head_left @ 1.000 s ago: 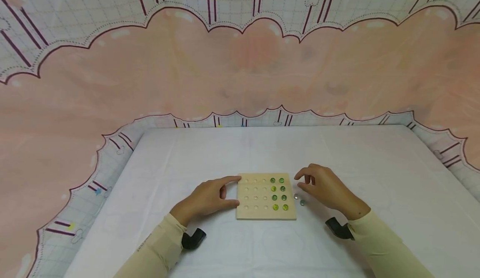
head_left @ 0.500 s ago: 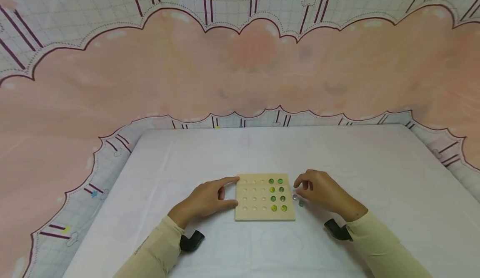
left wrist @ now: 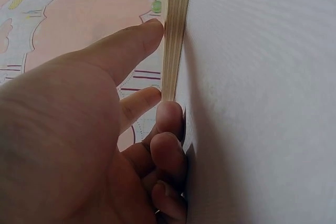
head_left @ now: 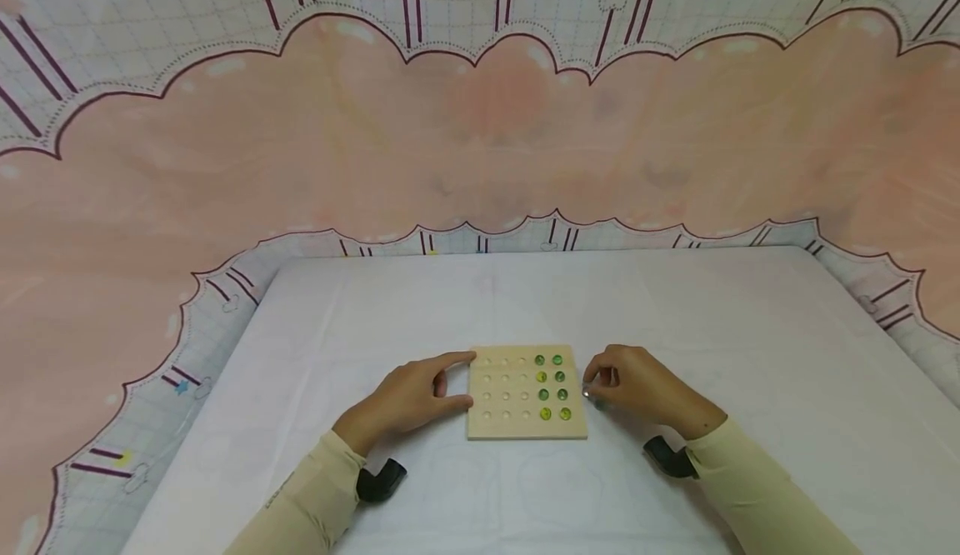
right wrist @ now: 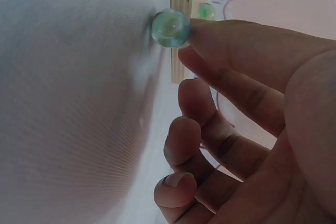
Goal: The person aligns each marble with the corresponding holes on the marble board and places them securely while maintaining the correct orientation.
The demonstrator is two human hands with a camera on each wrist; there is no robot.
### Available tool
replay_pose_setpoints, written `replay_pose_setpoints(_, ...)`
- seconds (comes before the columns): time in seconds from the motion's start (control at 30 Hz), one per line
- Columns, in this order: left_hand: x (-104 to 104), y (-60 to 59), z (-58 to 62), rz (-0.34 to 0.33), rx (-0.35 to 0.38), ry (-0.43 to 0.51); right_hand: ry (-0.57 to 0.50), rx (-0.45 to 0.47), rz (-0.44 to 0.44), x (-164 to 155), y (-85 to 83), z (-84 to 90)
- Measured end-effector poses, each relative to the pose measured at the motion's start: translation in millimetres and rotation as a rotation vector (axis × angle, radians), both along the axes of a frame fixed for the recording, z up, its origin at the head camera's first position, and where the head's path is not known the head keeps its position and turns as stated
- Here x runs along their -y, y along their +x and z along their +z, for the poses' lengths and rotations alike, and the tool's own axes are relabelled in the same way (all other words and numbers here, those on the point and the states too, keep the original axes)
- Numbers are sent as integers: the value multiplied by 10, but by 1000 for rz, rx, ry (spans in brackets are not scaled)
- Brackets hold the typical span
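A square wooden board [head_left: 495, 428] with rows of small hollows lies on the white table, several green and yellow-green marbles [head_left: 562, 394] filling its two right columns. My left hand [head_left: 397, 397] steadies its left edge, forefinger at the far corner and thumb lower down; the left wrist view shows the thumb [left wrist: 152, 34] against the layered edge. Just off the right edge, my right hand [head_left: 645, 384] pinches at a clear marble [head_left: 586, 392] with thumb and forefinger, the fingers partly hiding it. A pale green glass marble [right wrist: 170, 27] sits by the thumb in the right wrist view.
A white cloth [head_left: 420, 305] covers the table. Behind it hangs a peach and white backdrop [head_left: 480, 138] with drawn lines and stars. Black wrist cameras are strapped at both sleeves [head_left: 757, 480].
My right hand has come down and toward me, its thumb and forefinger closing at the clear marble beside the board. My left hand keeps its place at the board.
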State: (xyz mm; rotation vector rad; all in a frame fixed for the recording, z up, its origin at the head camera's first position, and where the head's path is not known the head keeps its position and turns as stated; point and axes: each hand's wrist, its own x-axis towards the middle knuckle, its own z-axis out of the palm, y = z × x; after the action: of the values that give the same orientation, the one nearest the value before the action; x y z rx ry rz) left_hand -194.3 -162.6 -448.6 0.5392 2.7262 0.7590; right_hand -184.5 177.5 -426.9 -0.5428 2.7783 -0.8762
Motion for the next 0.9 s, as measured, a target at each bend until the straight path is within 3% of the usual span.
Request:
replay_pose_setpoints(0.5,-3,-3,0,9,-3,6,-1,48,-6,-17,-8,-17)
replay_pose_setpoints(0.9,-16,-13,7,-7,0,-2,24,18,-18,-15,21,49)
